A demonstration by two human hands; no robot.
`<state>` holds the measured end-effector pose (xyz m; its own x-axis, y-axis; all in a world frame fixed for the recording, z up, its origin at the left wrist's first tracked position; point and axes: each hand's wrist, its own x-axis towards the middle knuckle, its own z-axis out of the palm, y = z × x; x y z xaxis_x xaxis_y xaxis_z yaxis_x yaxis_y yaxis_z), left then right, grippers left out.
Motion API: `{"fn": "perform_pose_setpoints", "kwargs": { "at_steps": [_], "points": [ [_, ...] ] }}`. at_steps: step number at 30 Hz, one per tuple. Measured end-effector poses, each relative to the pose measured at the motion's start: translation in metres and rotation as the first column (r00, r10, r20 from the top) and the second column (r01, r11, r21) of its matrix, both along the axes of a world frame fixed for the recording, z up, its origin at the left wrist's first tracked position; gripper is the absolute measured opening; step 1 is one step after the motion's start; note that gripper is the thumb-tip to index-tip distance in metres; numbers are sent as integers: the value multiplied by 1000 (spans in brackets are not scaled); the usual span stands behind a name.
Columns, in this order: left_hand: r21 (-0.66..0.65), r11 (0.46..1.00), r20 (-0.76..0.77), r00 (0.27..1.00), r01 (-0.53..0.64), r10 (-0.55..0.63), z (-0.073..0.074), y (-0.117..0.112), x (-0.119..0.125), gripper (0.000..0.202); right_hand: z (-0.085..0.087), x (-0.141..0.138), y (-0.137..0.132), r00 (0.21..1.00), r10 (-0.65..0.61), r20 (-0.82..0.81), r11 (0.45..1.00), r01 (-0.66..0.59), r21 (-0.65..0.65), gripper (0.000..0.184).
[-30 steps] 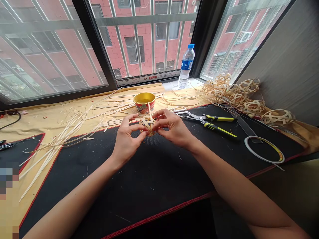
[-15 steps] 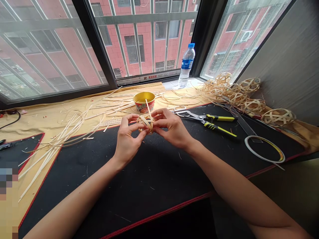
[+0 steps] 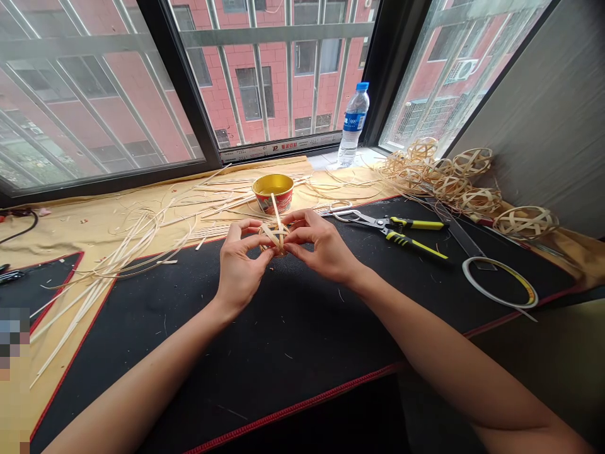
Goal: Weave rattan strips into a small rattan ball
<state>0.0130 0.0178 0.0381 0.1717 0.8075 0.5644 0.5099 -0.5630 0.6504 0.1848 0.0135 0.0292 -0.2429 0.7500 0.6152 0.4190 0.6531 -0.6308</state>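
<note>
Between my two hands, above the black mat (image 3: 283, 328), is a small woven ball (image 3: 275, 238) of pale bamboo strips. One loose strip end (image 3: 275, 210) sticks up from it. My left hand (image 3: 243, 261) grips the ball's left side, thumb at the front and fingers curled behind. On the right side, my right hand (image 3: 321, 244) pinches the weave with thumb and forefinger. The fingers cover much of the ball. Just behind it stands a red bowl with a gold inside (image 3: 273, 184).
Yellow-black pliers (image 3: 401, 230), scissors (image 3: 340, 211), a metal ruler (image 3: 460, 233) and a tape roll (image 3: 467, 277) lie to the right. Several woven balls (image 3: 472, 162) are heaped at the back right, near a water bottle (image 3: 353, 126). Long bamboo strips (image 3: 94, 290) spread over the left side.
My right hand and the ball have shifted slightly left. The upright strip end leans a little further left. Both hands keep their hold.
</note>
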Motion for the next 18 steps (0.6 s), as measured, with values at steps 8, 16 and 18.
{"fn": "perform_pose_setpoints", "kwargs": {
  "at_steps": [8, 16, 18],
  "points": [
    [2, 1000, 42, 999, 14, -14, -5, 4, -2, 2, -5, -4, 0, 985, 4, -173, 980, -38, -193, 7],
    [1, 1000, 37, 999, 31, -31, -5, 4, -1, 2, -2, -5, -1, 987, 0, -162, 964, -44, -263, 8],
    [-1, 999, 3, 999, 43, -43, -4, 2, 0, 5, -3, -5, -1, 983, -37, -177, 967, -10, -255, 8]
  ]
}}
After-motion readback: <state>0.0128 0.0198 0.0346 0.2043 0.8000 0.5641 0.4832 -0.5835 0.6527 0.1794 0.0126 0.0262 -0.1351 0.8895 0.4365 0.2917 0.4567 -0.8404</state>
